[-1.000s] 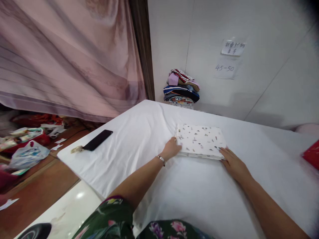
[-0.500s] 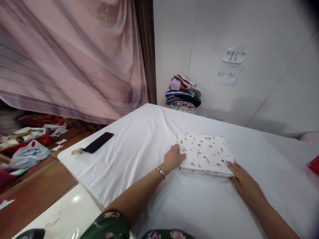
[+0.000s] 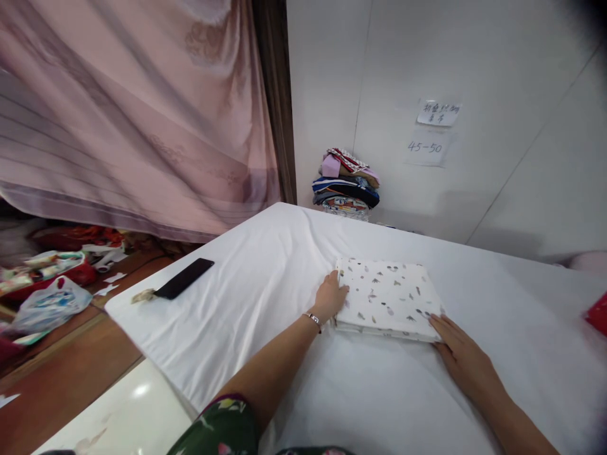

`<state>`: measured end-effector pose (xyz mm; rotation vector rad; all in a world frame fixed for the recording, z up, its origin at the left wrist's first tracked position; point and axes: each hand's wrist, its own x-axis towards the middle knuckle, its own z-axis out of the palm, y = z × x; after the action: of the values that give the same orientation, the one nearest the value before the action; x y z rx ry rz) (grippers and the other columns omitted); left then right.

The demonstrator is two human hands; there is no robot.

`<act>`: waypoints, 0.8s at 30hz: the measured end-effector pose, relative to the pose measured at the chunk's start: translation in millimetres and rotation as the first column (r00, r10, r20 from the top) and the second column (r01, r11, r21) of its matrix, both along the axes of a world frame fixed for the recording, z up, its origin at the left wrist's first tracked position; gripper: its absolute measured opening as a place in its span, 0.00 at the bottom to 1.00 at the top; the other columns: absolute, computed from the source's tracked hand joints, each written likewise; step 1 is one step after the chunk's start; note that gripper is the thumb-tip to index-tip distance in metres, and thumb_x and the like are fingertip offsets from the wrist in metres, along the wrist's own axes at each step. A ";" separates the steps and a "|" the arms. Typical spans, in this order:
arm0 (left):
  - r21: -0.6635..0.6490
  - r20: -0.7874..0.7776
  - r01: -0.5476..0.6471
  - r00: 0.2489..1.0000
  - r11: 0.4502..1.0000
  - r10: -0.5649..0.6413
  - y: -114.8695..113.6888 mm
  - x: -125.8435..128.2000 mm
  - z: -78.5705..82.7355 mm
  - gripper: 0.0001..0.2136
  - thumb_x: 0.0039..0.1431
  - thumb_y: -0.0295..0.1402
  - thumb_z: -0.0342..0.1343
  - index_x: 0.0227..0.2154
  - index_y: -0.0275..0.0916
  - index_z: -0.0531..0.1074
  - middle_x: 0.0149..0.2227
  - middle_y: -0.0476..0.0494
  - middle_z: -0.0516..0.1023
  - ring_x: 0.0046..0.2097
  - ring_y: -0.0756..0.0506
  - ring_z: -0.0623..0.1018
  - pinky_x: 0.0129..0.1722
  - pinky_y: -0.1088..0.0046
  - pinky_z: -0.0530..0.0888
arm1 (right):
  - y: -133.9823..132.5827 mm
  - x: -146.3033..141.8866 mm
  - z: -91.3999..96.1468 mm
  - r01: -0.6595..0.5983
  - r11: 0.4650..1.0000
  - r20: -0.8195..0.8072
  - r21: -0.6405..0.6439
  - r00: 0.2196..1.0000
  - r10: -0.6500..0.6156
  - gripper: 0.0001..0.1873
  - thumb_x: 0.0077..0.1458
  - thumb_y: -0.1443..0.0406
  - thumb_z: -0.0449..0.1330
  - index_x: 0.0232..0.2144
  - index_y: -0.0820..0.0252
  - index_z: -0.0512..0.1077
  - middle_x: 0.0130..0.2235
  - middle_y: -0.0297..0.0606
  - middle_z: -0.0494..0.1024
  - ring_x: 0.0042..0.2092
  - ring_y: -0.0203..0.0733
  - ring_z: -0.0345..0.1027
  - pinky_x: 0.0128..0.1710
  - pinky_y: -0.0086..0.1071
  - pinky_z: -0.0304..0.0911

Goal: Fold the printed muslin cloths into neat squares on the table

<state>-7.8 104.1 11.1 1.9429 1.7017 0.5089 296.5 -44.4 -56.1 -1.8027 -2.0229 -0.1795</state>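
A folded white cloth with small dark speckles (image 3: 386, 297) lies flat on the white sheet covering the table (image 3: 265, 297). My left hand (image 3: 331, 296) rests against its left edge, fingers curled onto the fold. My right hand (image 3: 459, 351) lies flat at its near right corner, fingers stretched out and touching the edge. Neither hand lifts the cloth.
A black phone (image 3: 184, 278) lies near the table's left edge. A stack of folded clothes (image 3: 346, 183) sits against the white wall at the back. A pink curtain (image 3: 133, 114) hangs left; bags (image 3: 47, 300) clutter the floor. Something red (image 3: 598, 313) shows at the right edge.
The folded cloth has slid a little toward me on the sheet, with both hands staying at its left edge and near right corner.
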 end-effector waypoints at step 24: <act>0.312 -0.356 0.415 0.885 0.855 -0.300 -7.1 25.2 -13.3 0.29 0.60 0.49 0.43 0.58 0.35 0.60 0.62 0.33 0.54 0.64 0.37 0.52 0.62 0.54 0.47 | 18.4 -24.8 74.3 0.035 0.945 -0.307 -0.326 0.941 -0.141 0.27 0.58 0.56 0.47 0.60 0.48 0.57 0.63 0.29 0.54 0.64 0.47 0.41 0.63 0.48 0.40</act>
<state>17.4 96.9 -2.2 2.6712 1.4140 0.4435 271.7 -26.0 18.2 -1.9596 -1.8088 0.4192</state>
